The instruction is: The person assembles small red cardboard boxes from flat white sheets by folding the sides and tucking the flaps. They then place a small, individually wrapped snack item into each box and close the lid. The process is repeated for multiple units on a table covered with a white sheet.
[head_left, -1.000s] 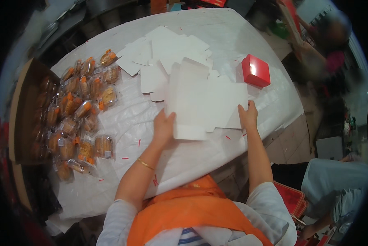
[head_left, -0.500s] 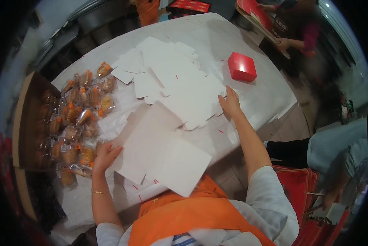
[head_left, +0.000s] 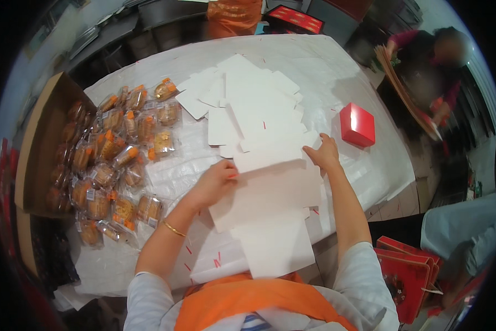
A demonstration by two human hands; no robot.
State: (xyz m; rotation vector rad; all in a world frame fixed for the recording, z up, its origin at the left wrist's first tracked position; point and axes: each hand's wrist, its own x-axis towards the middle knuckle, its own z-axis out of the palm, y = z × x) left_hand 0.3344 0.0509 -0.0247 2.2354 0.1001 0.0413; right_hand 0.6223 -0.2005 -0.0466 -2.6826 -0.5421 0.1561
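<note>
In front of me lies a white cardboard box blank [head_left: 267, 198], its upper flap raised along a crease and one panel reaching over the table's near edge. My left hand [head_left: 215, 182] is closed at the left end of that crease, fingertips bent in on the card. At the right end, my right hand [head_left: 324, 154] pinches the flap's corner between thumb and fingers. Just beyond is a loose pile of white blanks [head_left: 253, 105], partly overlapped by the flap. A folded red box [head_left: 358, 125] stands to the right of my right hand.
Many wrapped pastries [head_left: 112, 149] cover the table's left side beside an open brown carton [head_left: 38, 160]. The table [head_left: 170, 243] has a white plastic cover with red scraps. At the far right a person [head_left: 424, 83] holds flat boards; red bags [head_left: 405, 276] stand at the lower right.
My left hand has moved right and inward from the blank's left edge. My right hand has come onto the flap corner. The blank is turned straighter, with its flap raised.
</note>
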